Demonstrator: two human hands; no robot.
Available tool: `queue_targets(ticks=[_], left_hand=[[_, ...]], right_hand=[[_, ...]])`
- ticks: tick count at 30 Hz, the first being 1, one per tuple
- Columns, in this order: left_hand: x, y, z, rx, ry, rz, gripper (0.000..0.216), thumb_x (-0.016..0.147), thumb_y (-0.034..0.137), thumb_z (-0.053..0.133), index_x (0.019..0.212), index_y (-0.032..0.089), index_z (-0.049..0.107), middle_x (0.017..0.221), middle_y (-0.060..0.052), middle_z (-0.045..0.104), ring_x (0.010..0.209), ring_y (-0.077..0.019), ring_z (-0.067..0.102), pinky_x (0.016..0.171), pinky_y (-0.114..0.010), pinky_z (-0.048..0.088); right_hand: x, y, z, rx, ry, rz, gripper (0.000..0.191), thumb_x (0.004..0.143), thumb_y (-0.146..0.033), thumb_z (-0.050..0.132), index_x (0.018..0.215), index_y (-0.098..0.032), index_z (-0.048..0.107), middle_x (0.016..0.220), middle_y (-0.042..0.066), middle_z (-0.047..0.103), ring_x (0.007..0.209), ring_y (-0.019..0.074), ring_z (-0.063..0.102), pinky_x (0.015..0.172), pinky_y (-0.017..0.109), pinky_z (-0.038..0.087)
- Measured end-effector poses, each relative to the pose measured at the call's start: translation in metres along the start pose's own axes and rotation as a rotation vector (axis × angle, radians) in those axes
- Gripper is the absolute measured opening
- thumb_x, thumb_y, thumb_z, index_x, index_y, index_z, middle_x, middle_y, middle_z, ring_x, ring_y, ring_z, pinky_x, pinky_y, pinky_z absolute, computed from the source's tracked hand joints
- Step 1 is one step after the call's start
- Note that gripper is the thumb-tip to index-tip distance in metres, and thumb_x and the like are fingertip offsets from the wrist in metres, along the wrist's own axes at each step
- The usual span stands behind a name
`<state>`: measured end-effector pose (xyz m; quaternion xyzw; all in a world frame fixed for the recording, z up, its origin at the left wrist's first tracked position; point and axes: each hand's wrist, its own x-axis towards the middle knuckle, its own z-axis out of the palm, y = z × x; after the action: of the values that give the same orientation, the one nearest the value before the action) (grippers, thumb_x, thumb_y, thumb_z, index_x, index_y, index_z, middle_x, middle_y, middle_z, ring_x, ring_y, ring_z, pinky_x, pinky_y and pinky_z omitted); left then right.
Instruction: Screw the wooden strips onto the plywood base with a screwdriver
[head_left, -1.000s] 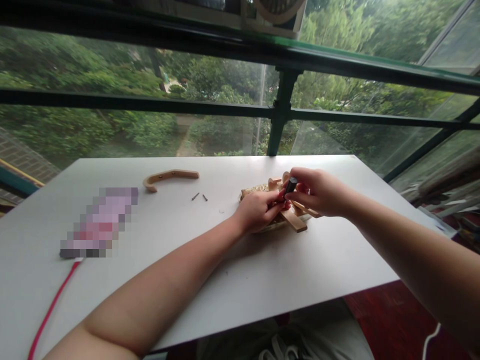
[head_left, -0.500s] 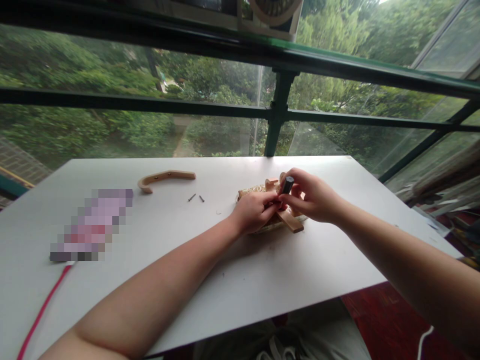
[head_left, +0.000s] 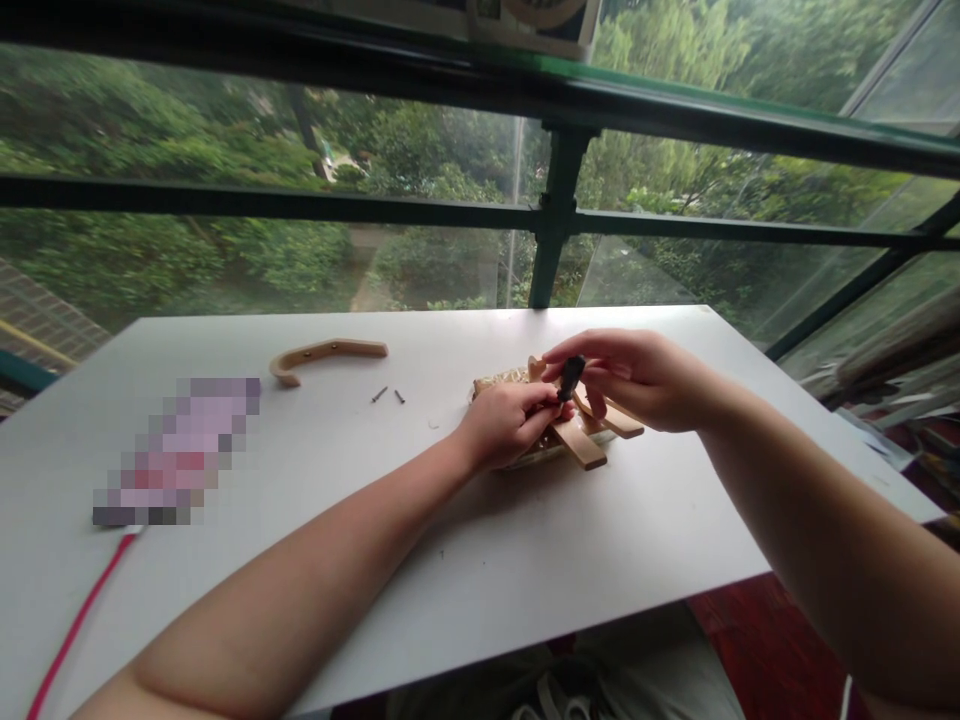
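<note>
A dark-handled screwdriver [head_left: 571, 376] stands tilted over a curved wooden hook [head_left: 581, 445]. Its tip is hidden by my fingers. My left hand [head_left: 506, 420] rests on the hook, thumb and fingertips pinched around the low end of the screwdriver; any screw there is hidden. Around the handle are the fingers and thumb of my right hand [head_left: 630, 378], in a loose hold with the fingers stretched behind it. A second wooden hook [head_left: 624, 422] lies beside the first. Beneath them is a packet in clear, shiny wrap [head_left: 499, 380], partly covered by my left hand.
On the white table [head_left: 480, 570], a separate wooden hook [head_left: 330, 350] lies at the back left, with two screws [head_left: 380, 394] nearby. Farther left is a blurred-out phone-like object [head_left: 180, 450] with a red cable [head_left: 82, 615]. A green-framed window [head_left: 555, 215] borders the far edge.
My right hand has shifted its fingers on the screwdriver handle, loosening and stretching them out. The second wooden hook now shows more beneath it. My left hand stays in place.
</note>
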<state>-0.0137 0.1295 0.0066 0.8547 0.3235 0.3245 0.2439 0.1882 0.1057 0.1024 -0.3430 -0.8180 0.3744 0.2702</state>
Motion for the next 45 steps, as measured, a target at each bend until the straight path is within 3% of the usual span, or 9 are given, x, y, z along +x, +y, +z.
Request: queue_targets(ticks=[6,8,11,16,20,23,29,34,45], left_hand=[[-0.002,-0.002,0.002,-0.003,0.019,-0.019,0.022,0.091,0.031,0.053,0.098,0.024,0.073,0.082,0.0,0.072,0.073,-0.0152,0.064,0.07,-0.026,0.047],[-0.003,-0.002,0.002,0.012,0.062,-0.024,0.019,0.086,0.024,0.055,0.098,0.022,0.071,0.074,0.0,0.068,0.066,-0.0142,0.06,0.066,-0.026,0.046],[-0.004,-0.003,0.004,-0.014,0.177,-0.033,0.035,0.077,0.012,0.053,0.11,0.021,0.061,0.082,0.0,0.064,0.066,-0.0133,0.056,0.065,-0.025,0.046],[-0.007,-0.006,0.009,-0.01,0.342,-0.071,0.027,0.073,0.012,0.052,0.098,0.02,0.049,0.09,-0.003,0.056,0.076,-0.0157,0.054,0.073,-0.029,0.049],[-0.007,-0.007,0.011,0.036,0.424,-0.037,0.035,0.071,0.012,0.053,0.104,0.02,0.046,0.113,-0.009,0.054,0.109,-0.0241,0.055,0.096,-0.04,0.048],[-0.006,-0.006,0.009,0.076,0.392,-0.029,0.05,0.072,0.012,0.053,0.12,0.02,0.045,0.136,-0.013,0.047,0.132,-0.0286,0.044,0.113,-0.048,0.037],[-0.006,-0.006,0.007,0.044,0.298,-0.069,0.064,0.075,0.013,0.054,0.136,0.022,0.037,0.151,-0.012,0.039,0.14,-0.0296,0.04,0.118,-0.049,0.032],[-0.006,-0.009,0.007,-0.112,0.245,-0.145,0.071,0.074,0.012,0.057,0.14,0.024,0.034,0.141,-0.011,0.052,0.131,-0.0289,0.052,0.113,-0.048,0.041],[-0.004,-0.008,0.006,-0.131,0.23,-0.162,0.071,0.072,0.011,0.057,0.139,0.022,0.036,0.138,-0.009,0.057,0.126,-0.0271,0.057,0.111,-0.046,0.044]], right_hand=[[0.01,-0.018,-0.014,-0.487,-0.057,-0.009,0.026,0.082,-0.012,0.057,0.102,-0.024,0.069,0.081,-0.001,0.071,0.064,0.0112,0.061,0.059,0.023,0.046],[0.011,-0.02,-0.014,-0.561,-0.048,-0.018,0.027,0.082,-0.011,0.056,0.101,-0.025,0.068,0.076,-0.002,0.069,0.06,0.0101,0.058,0.056,0.022,0.042],[0.013,-0.017,-0.014,-0.595,-0.014,-0.055,0.02,0.083,-0.015,0.058,0.099,-0.025,0.066,0.069,-0.003,0.065,0.055,0.0089,0.053,0.051,0.021,0.038],[0.013,-0.006,-0.018,-0.597,0.033,-0.095,0.008,0.085,-0.026,0.064,0.092,-0.024,0.062,0.07,-0.003,0.062,0.057,0.0089,0.053,0.051,0.021,0.039],[0.012,-0.002,-0.021,-0.552,0.001,-0.086,0.01,0.086,-0.028,0.063,0.095,-0.024,0.061,0.069,-0.002,0.062,0.055,0.0097,0.052,0.05,0.022,0.039],[0.012,-0.002,-0.023,-0.556,-0.012,-0.116,0.01,0.086,-0.027,0.064,0.095,-0.024,0.061,0.067,-0.003,0.061,0.054,0.0097,0.051,0.051,0.023,0.038],[0.011,-0.001,-0.025,-0.557,-0.018,-0.137,0.01,0.088,-0.029,0.063,0.095,-0.023,0.061,0.068,-0.003,0.06,0.056,0.0092,0.05,0.053,0.024,0.037],[0.011,-0.004,-0.027,-0.557,-0.055,-0.149,0.011,0.087,-0.025,0.063,0.096,-0.019,0.059,0.07,-0.003,0.058,0.057,0.0083,0.047,0.051,0.023,0.034],[0.011,-0.007,-0.024,-0.609,-0.022,-0.178,0.011,0.082,-0.018,0.064,0.088,-0.018,0.055,0.07,-0.004,0.054,0.057,0.0071,0.043,0.049,0.023,0.033]])
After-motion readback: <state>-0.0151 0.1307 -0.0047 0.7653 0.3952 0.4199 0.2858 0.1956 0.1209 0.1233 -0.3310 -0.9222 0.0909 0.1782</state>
